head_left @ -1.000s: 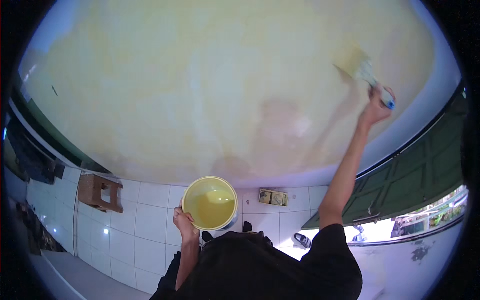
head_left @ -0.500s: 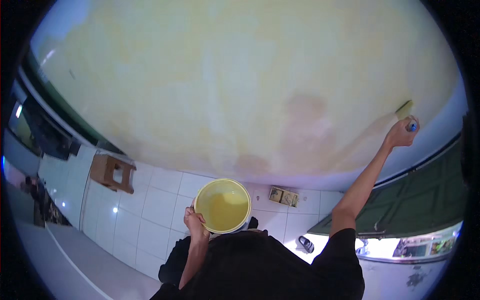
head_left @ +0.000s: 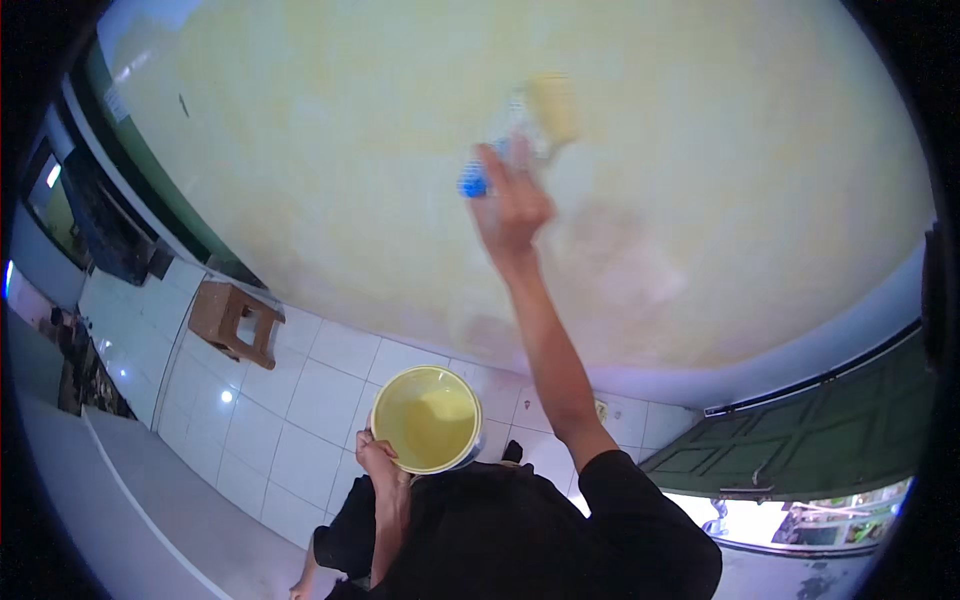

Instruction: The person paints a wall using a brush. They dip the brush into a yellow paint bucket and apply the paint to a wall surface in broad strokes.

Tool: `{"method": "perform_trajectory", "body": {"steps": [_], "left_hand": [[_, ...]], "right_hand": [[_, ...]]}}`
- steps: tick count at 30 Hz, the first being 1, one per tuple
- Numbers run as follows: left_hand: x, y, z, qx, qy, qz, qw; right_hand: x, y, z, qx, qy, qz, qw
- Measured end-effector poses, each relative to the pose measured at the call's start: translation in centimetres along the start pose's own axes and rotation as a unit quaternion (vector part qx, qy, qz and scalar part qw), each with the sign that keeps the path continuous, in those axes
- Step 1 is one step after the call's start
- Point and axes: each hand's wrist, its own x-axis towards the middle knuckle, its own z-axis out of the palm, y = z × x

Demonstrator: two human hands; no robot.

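- Two hands are seen at work: the right hand (head_left: 512, 205) is raised against the pale yellow wall (head_left: 330, 130), and the left hand (head_left: 378, 462) is kept low at the bucket (head_left: 427, 418).
- A paint roller (head_left: 552, 108) with a blue handle end is grasped in the clenched grip of the right hand; its yellow sleeve is blurred and lies against the wall just above the fingers.
- The round yellow bucket, filled with yellow paint, is held at its rim by the closed grip of the left hand, well below the roller.
- A small brown wooden stool (head_left: 232, 320) is seen on the white tiled floor (head_left: 300, 400), to the left of the bucket.
- A dark green door (head_left: 830, 440) is seen to the right of the bucket, with daylight beneath it.
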Motion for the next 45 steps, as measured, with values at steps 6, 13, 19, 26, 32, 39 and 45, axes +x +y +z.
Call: {"method": "perform_trajectory", "body": {"steps": [6, 13, 19, 26, 32, 39, 45], "left_hand": [[1.1, 2.8, -0.9, 0.025, -0.069, 0.0, 0.997], [0.2, 4.7, 0.1, 0.039, -0.073, -0.019, 0.996], [0.5, 4.3, 0.2, 0.018, -0.104, -0.018, 0.994], [-2.4, 4.5, 4.5, 0.07, -0.067, -0.053, 0.994], [-2.3, -0.8, 4.3, 0.046, -0.085, -0.049, 0.994], [-4.1, -1.8, 4.5, 0.047, -0.103, -0.069, 0.991], [-4.9, -1.1, 4.7, 0.08, -0.099, -0.068, 0.99]], "right_hand": [[-0.3, -6.4, 3.5, 0.138, -0.05, -0.013, 0.989], [-2.3, -0.1, -2.0, 0.206, -0.025, 0.061, 0.976], [-4.1, 7.6, -12.2, 0.101, 0.036, 0.16, 0.981], [-1.5, 18.3, -25.3, -0.005, 0.203, 0.232, 0.951], [-2.4, 30.4, -35.0, -0.169, 0.251, 0.267, 0.915], [-4.6, 35.0, -36.6, -0.341, 0.256, 0.294, 0.855], [-12.1, 24.4, -23.1, -0.189, 0.182, 0.202, 0.944]]}}
